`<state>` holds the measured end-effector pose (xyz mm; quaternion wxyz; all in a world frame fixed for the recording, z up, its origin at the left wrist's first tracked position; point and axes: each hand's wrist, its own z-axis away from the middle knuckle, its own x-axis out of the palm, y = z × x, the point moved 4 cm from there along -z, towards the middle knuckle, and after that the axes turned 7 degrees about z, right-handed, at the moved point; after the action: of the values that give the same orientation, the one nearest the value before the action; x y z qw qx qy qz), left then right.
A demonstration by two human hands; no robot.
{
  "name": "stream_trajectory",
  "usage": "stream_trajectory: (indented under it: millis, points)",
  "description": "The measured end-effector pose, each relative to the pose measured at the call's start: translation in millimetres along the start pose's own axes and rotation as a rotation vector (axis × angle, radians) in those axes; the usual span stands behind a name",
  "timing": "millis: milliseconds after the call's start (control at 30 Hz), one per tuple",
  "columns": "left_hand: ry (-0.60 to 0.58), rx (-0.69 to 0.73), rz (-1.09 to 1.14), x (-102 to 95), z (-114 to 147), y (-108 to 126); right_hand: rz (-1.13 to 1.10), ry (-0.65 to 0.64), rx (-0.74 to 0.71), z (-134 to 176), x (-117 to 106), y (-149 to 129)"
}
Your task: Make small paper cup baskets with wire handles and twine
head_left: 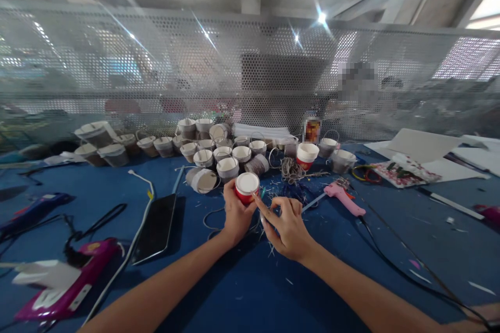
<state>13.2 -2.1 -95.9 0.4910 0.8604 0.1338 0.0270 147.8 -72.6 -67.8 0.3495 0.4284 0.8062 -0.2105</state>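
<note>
My left hand point(239, 218) is wrapped round a small red paper cup point(245, 196), whose round white end faces up toward me. My right hand point(288, 226) is just beside it, with the index fingertip at the cup's edge. Its thumb and fingers are apart and nothing shows between them. Beyond the cup stand several small grey-and-white buckets point(227, 168) with thin handles, a few lying on their sides. A stack of red-and-white paper cups point(307, 153) and a tangle of grey cord point(292, 170) are behind my right hand.
On the blue table point(234, 296) a pink glue gun point(344, 199) lies to the right, trailing its cable. To the left are a black phone point(156, 226), a white cable point(135, 244) and a magenta power strip point(78, 291). A perforated metal screen point(211, 73) rises behind the buckets.
</note>
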Motion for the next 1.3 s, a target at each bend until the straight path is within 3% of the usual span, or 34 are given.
stream_trajectory:
  millis: [167, 300, 433, 600, 733, 867, 1000, 1200, 1300]
  points:
    - [-0.002, -0.028, -0.006, 0.8, -1.0, -4.2, 0.108, 0.115, -0.093, 1.2, -8.0, -7.5]
    - [-0.027, -0.054, 0.029, 1.2, -0.4, -0.5, 0.179, 0.065, 0.014, -2.6, -6.7, -5.2]
    - [-0.055, -0.08, 0.064, 1.5, 0.5, 3.0, 0.213, 0.043, 0.022, -3.1, -3.9, -1.7]
    - [-0.108, -0.089, 0.1, 3.9, 0.0, 3.8, 0.094, 0.188, 0.042, 2.8, -11.1, 10.1]
    - [-0.242, -0.196, 0.326, 10.1, -0.4, -1.5, -0.107, 0.318, 0.144, 2.3, -16.0, 31.5]
    - [-0.398, -0.379, 0.585, 16.1, 3.6, -10.6, -0.167, 0.276, 0.249, -1.9, -7.1, 47.0]
    - [-0.476, -0.494, 0.762, 18.1, 7.6, -14.2, -0.203, 0.214, 0.34, -0.9, 5.5, 47.7]
    - [-0.451, -0.519, 0.743, 19.6, 5.6, -14.9, -0.324, 0.168, 0.387, 0.3, 12.4, 44.9]
    - [-0.495, -0.507, 0.735, 20.8, 5.6, -13.4, -0.389, 0.129, 0.426, -0.4, 13.7, 46.6]
